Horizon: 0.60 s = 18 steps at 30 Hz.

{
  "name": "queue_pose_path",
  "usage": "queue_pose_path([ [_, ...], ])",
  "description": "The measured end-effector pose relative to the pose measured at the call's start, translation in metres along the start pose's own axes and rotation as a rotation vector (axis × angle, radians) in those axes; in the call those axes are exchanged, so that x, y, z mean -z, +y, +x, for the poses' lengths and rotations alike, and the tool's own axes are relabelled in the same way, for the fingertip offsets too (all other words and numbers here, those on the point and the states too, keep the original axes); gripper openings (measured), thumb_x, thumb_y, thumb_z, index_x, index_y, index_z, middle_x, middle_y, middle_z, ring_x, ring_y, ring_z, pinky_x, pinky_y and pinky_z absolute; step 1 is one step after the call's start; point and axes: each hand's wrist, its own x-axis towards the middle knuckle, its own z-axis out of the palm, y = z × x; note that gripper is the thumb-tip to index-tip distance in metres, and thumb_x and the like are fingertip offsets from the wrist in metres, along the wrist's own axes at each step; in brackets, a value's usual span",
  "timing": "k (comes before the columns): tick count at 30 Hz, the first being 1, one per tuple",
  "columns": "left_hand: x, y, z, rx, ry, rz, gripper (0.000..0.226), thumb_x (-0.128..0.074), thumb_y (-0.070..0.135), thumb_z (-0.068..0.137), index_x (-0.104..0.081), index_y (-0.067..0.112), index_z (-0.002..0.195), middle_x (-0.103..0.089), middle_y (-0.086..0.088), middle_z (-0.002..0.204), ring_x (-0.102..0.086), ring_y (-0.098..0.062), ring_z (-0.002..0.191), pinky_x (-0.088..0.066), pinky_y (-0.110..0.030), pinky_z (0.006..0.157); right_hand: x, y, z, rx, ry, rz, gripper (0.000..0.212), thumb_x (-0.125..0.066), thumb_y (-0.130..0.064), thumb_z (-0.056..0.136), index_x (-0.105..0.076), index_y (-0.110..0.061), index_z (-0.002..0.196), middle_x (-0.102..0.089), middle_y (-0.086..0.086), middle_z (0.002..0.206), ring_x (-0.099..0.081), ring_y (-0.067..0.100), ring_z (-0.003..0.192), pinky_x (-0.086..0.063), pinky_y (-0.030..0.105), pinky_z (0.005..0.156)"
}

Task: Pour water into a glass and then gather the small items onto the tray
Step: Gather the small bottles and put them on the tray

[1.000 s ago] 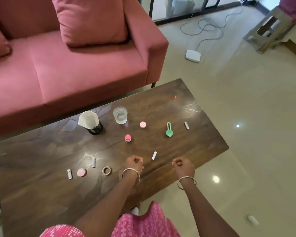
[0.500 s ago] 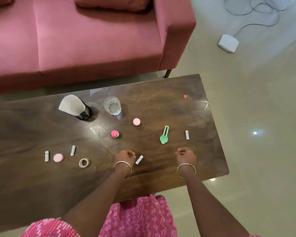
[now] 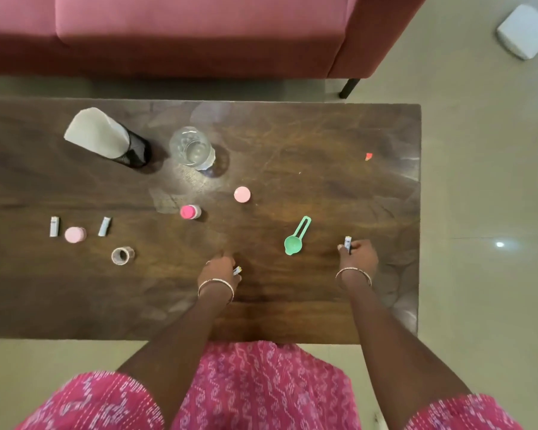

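Note:
A clear glass (image 3: 193, 148) holding water stands at the back of the dark wooden table (image 3: 323, 181). Small items lie scattered: a pink cap (image 3: 242, 194), a pink-capped little bottle (image 3: 190, 211), a green scoop (image 3: 295, 237), two white tubes (image 3: 54, 226) (image 3: 104, 226), a pale pink jar (image 3: 74, 234) and a tape ring (image 3: 122, 255). My left hand (image 3: 219, 270) is closed around a small white tube (image 3: 237, 270) near the front edge. My right hand (image 3: 357, 259) pinches another small white tube (image 3: 348, 243), just right of the scoop. No tray is in view.
A black holder with a white napkin (image 3: 106, 136) stands left of the glass. A tiny red scrap (image 3: 368, 156) lies at the table's far right. A pink sofa (image 3: 199, 32) runs along the far side; a white box (image 3: 524, 31) sits on the floor.
The view has tilted down onto the table. My right hand moved forward and took the white tube at the right; my left hand closed on the tube beside it.

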Motion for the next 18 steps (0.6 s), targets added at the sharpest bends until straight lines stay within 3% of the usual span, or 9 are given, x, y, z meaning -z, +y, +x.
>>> queue_pose_path([
  [4,-0.004,0.005,0.006,-0.011,0.003,0.104,0.036,-0.070,0.023,0.083,-0.054,0.016,0.115,-0.058,-0.007,0.119,-0.059,-0.030,0.111,-0.049,-0.040,0.085,-0.006,-0.005,0.011,-0.060,-0.018,0.030,0.024,-0.076,-0.021,0.084,-0.064,-0.006,0.099,-0.072,0.017,0.100,-0.066,0.033,0.098,-0.047,0.033,0.080],
  [9,-0.014,0.009,0.011,0.024,0.070,0.131,0.023,-0.062,0.013,0.085,-0.059,0.016,0.107,-0.063,-0.007,0.110,-0.062,-0.030,0.104,-0.049,-0.038,0.074,-0.012,-0.003,0.016,-0.052,-0.001,0.009,0.023,-0.077,-0.021,0.084,-0.062,-0.007,0.096,-0.070,0.016,0.101,-0.065,0.032,0.097,-0.038,0.029,0.073],
  [14,-0.018,0.004,0.000,0.094,0.153,-0.254,0.009,-0.064,0.022,0.083,-0.062,0.019,0.092,-0.067,-0.005,0.091,-0.065,-0.029,0.088,-0.050,-0.032,0.070,-0.006,-0.007,0.018,-0.030,-0.068,-0.076,0.024,-0.075,-0.026,0.086,-0.069,-0.005,0.097,-0.073,0.018,0.101,-0.067,0.035,0.101,-0.050,0.034,0.083],
  [18,-0.012,-0.007,-0.016,0.054,0.203,-0.556,0.010,-0.069,0.017,0.081,-0.063,0.017,0.090,-0.072,-0.003,0.080,-0.067,-0.024,0.079,-0.053,-0.032,0.074,0.001,-0.014,-0.006,0.029,-0.161,-0.074,0.018,-0.076,-0.027,0.084,-0.069,-0.012,0.090,-0.074,0.014,0.095,-0.067,0.033,0.099,-0.047,0.030,0.080],
])
